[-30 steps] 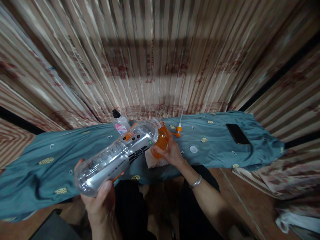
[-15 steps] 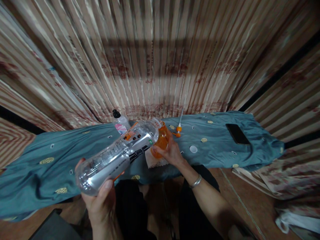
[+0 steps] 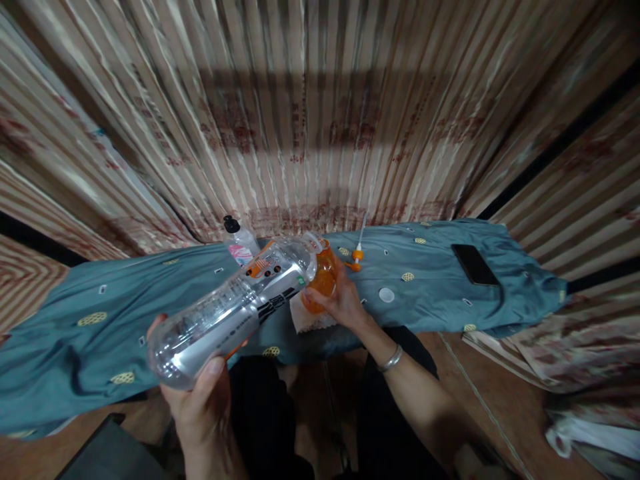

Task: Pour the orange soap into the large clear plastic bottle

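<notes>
My left hand (image 3: 200, 407) grips the base of a large clear plastic bottle (image 3: 230, 310), which is tipped on its side with its mouth over a small orange container (image 3: 320, 281). My right hand (image 3: 343, 300) is wrapped round that orange container and holds it on a white cloth (image 3: 307, 321). Both rest over a table covered with a teal cloth (image 3: 125, 313). An orange pump top with a white tube (image 3: 357, 256) lies just behind my right hand, and a small white cap (image 3: 386, 295) lies to its right.
A small bottle with a black cap and pink label (image 3: 239, 241) stands behind the big bottle. A black phone (image 3: 474, 265) lies at the table's right end. Striped curtains (image 3: 320, 120) hang close behind. My dark-clothed legs (image 3: 260, 413) sit below the table edge.
The view has shifted slightly downward; both hands, the tipped bottle and the orange container stay in the same pose.
</notes>
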### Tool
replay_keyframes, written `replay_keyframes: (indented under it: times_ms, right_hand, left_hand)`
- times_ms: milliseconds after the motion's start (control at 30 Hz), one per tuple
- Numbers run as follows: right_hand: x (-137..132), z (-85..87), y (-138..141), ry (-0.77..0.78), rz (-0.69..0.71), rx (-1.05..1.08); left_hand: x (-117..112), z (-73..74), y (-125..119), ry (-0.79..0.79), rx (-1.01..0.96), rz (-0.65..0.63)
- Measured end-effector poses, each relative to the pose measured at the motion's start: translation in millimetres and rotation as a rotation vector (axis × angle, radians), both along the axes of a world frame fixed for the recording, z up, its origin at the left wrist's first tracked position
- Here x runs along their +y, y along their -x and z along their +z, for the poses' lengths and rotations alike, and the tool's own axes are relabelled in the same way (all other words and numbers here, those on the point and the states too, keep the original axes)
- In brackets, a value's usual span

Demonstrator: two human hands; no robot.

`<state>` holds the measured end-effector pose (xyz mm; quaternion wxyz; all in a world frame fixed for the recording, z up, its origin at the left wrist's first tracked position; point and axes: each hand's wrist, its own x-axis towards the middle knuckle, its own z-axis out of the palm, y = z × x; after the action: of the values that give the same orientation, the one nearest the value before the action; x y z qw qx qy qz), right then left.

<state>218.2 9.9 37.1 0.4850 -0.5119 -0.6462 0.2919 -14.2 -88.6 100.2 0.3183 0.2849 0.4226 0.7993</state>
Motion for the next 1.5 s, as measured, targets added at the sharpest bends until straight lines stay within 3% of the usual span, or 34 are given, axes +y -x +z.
replay_keyframes:
  times_ms: [1500]
  right_hand:
    - [-1.0,3.9,-0.7,0.007,-0.007,-0.009]
  left_hand:
    - [2.0,2.3,-0.6,-0.036,-0.023,-0.041]
